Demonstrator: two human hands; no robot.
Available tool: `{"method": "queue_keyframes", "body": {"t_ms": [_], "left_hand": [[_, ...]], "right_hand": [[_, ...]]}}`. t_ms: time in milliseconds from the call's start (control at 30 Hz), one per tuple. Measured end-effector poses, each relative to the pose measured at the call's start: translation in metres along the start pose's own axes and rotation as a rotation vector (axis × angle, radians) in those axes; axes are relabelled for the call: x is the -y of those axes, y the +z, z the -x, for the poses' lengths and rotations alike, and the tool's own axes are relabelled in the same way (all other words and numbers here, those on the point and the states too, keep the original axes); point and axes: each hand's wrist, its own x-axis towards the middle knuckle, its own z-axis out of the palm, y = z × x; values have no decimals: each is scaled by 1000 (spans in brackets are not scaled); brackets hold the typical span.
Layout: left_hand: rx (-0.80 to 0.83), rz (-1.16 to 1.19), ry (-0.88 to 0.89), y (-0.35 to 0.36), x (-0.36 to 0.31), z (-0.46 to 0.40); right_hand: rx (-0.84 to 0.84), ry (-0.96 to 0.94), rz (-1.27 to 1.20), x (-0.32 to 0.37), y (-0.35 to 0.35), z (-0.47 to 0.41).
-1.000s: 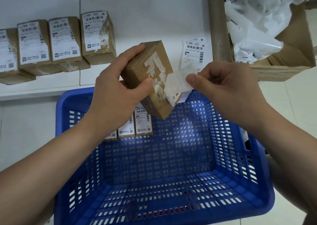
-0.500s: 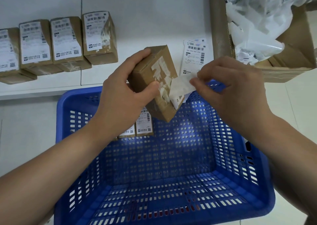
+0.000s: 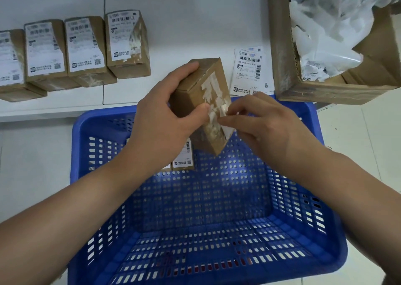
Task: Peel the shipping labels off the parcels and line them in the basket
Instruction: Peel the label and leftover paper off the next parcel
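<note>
A pale grey-white, smooth worktop (image 3: 195, 24) fills the upper part of the view, with a thin dark seam (image 3: 104, 46) running straight from its far side to its near edge, left of centre. Below that near edge lies a floor of large, pale, glossy tiles (image 3: 32, 165), and the same tiling shows at the right (image 3: 368, 137), crossed by faint grout lines. The light is even, cool and soft, casting weak shadows.
</note>
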Motion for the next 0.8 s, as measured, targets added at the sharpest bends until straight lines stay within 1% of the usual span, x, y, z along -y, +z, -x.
{"method": "queue_keyframes", "body": {"t_ms": [33, 100, 167, 267, 333, 433, 467, 500, 600, 633, 733, 800], "left_hand": [[-4, 2, 2, 0, 0, 0], [-12, 0, 3, -2, 1, 0], [-23, 8, 1, -3, 2, 0], [-26, 39, 0, -2, 3, 1], [-18, 44, 5, 0, 3, 4], [-21, 42, 23, 0, 3, 6], [-31, 37, 30, -1, 4, 6], [-41, 41, 33, -1, 4, 5], [-47, 74, 67, -1, 1, 6], [-41, 82, 83, 0, 0, 8], [-19, 99, 115, 1, 1, 11], [-19, 109, 123, 0, 2, 11]], "right_hand": [[-19, 34, -34, 1, -1, -1], [-27, 160, -158, 5, -7, -4], [14, 248, -258, 6, -12, -5], [87, 255, -277, 6, -17, -7], [122, 275, -337, 4, -23, -8], [235, 348, -436, 0, -33, -8], [248, 374, -470, 0, -35, -9], [220, 406, -516, 0, -34, -9], [-1, 539, -674, 1, -28, -12], [-20, 575, -666, 1, -26, -13], [42, 636, -601, 0, -21, -13], [41, 663, -611, 2, -20, -14]]}}
